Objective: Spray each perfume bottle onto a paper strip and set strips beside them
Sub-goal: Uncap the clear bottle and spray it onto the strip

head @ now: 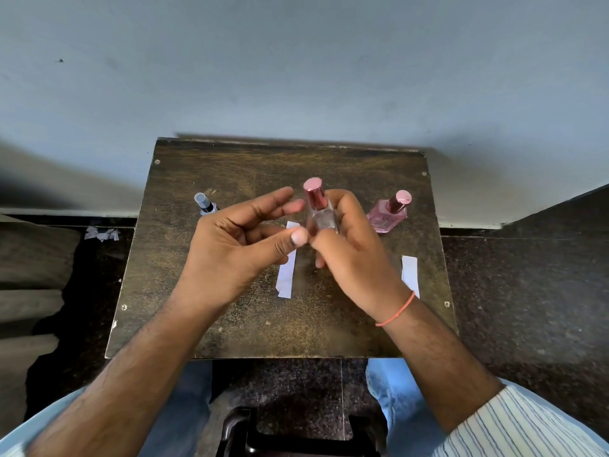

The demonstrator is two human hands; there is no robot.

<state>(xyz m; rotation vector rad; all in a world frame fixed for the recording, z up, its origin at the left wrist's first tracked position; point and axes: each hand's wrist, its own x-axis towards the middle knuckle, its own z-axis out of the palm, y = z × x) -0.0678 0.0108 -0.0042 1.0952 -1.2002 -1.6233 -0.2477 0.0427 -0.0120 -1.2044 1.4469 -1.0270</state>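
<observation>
Nearest the camera, the right hand (349, 245) grips a clear perfume bottle (321, 212) above the middle of the surface (204, 324), its pink cap (314, 191) still on. The left hand (237, 239) hovers just beside it, fingers loosely spread and holding nothing. This looks like the uncapping step; next the cap likely has to come off. A paper strip (286, 278) lies below the hands, partly hidden. Farther out stand a pink bottle (389, 214) with a second strip (410, 273) near it and a grey-capped bottle (205, 204) at left. Paper scraps (100, 233) lie on the floor.
</observation>
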